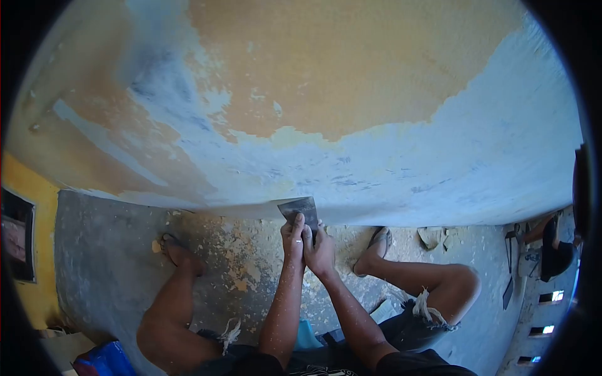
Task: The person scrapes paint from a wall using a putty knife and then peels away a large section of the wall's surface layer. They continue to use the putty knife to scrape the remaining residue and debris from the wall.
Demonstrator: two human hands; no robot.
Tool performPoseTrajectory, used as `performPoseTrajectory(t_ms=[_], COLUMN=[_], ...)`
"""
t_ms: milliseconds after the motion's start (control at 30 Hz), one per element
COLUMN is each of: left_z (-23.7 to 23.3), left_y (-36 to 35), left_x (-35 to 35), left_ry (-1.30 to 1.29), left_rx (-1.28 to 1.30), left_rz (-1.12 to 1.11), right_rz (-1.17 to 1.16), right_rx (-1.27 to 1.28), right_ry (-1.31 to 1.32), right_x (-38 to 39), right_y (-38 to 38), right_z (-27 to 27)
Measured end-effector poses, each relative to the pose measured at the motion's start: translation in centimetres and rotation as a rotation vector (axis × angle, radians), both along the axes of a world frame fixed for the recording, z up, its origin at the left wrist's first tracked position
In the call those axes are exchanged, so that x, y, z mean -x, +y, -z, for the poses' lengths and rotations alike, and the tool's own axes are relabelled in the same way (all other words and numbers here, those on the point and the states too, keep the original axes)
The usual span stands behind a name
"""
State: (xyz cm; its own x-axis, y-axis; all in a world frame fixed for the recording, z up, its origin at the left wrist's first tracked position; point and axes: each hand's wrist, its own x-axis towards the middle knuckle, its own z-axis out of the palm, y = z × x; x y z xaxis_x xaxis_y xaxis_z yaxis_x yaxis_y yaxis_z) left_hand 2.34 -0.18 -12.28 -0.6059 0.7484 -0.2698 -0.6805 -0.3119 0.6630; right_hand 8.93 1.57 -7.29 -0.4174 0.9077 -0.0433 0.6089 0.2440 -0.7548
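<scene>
A wide metal scraper [303,205] is gripped by both of my hands, its blade pointing up toward the lower part of the wall [376,156]. My left hand [292,237] is closed on it with the thumb lying along the blade. Close against it, my right hand [320,252] wraps the scraper's lower end, so the handle is hidden. The blade's top edge overlaps the wall's base in this view. Yellow-orange paint [351,69] covers the upper wall, with a ragged border above bare bluish-white surface. Specks of dust dot both forearms.
Paint flakes [241,269] litter the grey floor [100,250] between my sandalled feet, and larger peeled pieces [433,238] lie by the wall at right. A blue package [106,360] sits at lower left, near a yellow wall [44,244] with a dark-framed opening. Dark items hang at far right.
</scene>
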Motion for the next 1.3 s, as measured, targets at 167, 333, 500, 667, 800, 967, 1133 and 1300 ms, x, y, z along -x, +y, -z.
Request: performPoseTrajectory(t_ms=[167, 333, 500, 667, 800, 967, 1133, 1300], left_z=[-2.5, -8.4, -6.5, -8.3, -7.9, -4.1, -9.5, -6.2], left_y=[1.7, 1.1, 2.5, 1.8, 2.0, 2.3, 2.1, 2.4], left_x=[0.0, -0.6, 0.2, -0.5, -0.9, -0.8, -0.1, -1.0], left_ry=[0.079, 0.073, 0.104, 0.105, 0.061, 0.075, 0.191, 0.168], left_rx=[-0.079, -0.03, -0.069, -0.03, -0.023, -0.038, -0.003, -0.036], left_rz=[0.036, 0.0, -0.02, -0.06, -0.035, -0.05, -0.05, -0.01], right_rz=[0.039, 0.002, -0.008, -0.022, 0.032, 0.006, 0.03, 0.052], right_rx=[-0.052, -0.06, -0.086, -0.066, -0.079, -0.02, -0.037, -0.092], right_ry=[0.245, 0.148, 0.218, 0.227, 0.21, 0.218, 0.232, 0.355], right_x=[-0.5, -1.0, -0.3, -1.0, -0.9, -1.2, -0.6, -1.5], right_y=[1.2, 0.9, 2.0, 1.8, 1.3, 1.5, 1.7, 2.1], right_z=[-1.4, -4.3, -5.1, -4.5, -4.3, -3.6, -6.6, -1.0])
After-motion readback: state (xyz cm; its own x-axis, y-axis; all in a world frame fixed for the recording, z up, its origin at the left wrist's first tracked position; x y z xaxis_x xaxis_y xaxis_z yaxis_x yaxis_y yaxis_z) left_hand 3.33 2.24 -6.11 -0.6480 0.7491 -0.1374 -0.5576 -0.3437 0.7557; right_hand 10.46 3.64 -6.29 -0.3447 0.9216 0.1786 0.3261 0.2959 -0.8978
